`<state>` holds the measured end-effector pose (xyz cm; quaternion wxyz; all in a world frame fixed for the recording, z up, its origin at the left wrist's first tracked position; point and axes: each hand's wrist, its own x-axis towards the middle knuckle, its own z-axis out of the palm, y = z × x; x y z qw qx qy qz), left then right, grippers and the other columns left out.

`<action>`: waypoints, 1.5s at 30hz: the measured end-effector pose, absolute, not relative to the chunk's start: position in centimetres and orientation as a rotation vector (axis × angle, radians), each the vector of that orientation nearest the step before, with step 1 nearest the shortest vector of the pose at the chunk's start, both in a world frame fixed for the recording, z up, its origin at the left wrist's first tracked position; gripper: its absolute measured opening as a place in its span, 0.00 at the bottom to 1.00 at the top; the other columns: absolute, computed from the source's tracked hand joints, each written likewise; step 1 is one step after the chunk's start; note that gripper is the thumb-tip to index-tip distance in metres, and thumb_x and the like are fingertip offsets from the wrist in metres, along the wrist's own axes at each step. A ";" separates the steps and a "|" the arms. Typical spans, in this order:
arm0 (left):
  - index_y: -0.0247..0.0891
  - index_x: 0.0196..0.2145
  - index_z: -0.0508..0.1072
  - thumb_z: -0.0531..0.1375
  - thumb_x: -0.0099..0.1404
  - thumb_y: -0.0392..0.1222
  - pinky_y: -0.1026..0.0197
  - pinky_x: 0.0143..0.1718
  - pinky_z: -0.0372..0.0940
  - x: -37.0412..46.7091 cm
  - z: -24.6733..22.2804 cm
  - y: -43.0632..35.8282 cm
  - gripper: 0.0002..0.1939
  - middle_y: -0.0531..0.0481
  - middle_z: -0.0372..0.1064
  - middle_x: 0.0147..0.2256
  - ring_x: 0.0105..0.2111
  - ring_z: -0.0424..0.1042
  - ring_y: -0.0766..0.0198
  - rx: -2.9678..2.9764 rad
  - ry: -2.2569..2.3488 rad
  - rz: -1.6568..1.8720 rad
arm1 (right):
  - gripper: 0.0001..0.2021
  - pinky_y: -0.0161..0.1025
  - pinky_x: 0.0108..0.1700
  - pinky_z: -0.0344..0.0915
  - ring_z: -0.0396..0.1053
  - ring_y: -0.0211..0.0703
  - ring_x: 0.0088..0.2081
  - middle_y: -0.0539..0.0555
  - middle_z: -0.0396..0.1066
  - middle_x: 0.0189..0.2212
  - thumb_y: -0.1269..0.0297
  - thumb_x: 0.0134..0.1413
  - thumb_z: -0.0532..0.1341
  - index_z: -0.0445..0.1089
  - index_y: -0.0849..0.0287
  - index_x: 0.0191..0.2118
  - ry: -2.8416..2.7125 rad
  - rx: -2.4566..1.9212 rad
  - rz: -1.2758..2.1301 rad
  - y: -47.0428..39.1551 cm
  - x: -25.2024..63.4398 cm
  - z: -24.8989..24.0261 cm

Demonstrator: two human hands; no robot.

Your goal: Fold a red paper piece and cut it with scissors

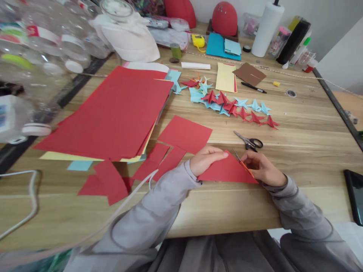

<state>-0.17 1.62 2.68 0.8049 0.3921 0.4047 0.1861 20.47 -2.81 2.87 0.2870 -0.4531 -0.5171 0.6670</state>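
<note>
A red paper triangle (224,168) lies near the front of the table, its tip pointing away from me. My left hand (208,159) is closed on its left edge, the thumb on top near the tip. In my right hand (261,168) is a small orange cutter (247,169), held in bent fingers along the triangle's right edge, its thin metal tip near the paper's tip. Black-handled scissors (249,142) rest just beyond my right hand. A red square sheet (185,133) and red strips (170,162) are left of and behind my left hand.
Stacked large red sheets (113,113) fill the left side. Folded red and blue paper birds (222,99) lie beyond the scissors. A white cable (124,204) crosses over my left sleeve. Plastic bottles (45,41) stand at the far left; a black phone (354,196) is at the right edge.
</note>
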 end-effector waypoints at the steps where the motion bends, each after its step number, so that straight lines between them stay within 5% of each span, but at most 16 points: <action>1: 0.34 0.22 0.71 0.63 0.52 0.49 0.66 0.12 0.56 -0.2 2.7 1.6 0.14 0.51 0.68 0.14 0.13 0.66 0.65 0.836 0.861 0.394 | 0.16 0.31 0.26 0.59 0.64 0.33 0.24 0.48 0.68 0.25 0.56 0.43 0.69 0.65 0.60 0.32 -1.396 -1.209 1.780 -2.8 20.5 2.9; 16: 0.34 0.19 0.72 0.60 0.52 0.47 0.67 0.20 0.53 0.4 1.9 1.6 0.13 0.55 0.65 0.17 0.18 0.60 0.71 1.067 0.917 0.418 | 0.16 0.31 0.25 0.56 0.61 0.32 0.23 0.48 0.66 0.23 0.56 0.44 0.68 0.65 0.61 0.31 -1.508 -1.232 1.787 -2.9 20.5 2.9; 45: 0.35 0.17 0.69 0.59 0.51 0.51 0.65 0.21 0.51 0.3 1.9 1.7 0.16 0.55 0.62 0.16 0.18 0.58 0.71 1.125 0.912 0.430 | 0.13 0.30 0.25 0.57 0.62 0.31 0.22 0.47 0.67 0.22 0.58 0.45 0.67 0.66 0.61 0.31 -1.461 -1.204 1.787 -2.9 20.4 2.4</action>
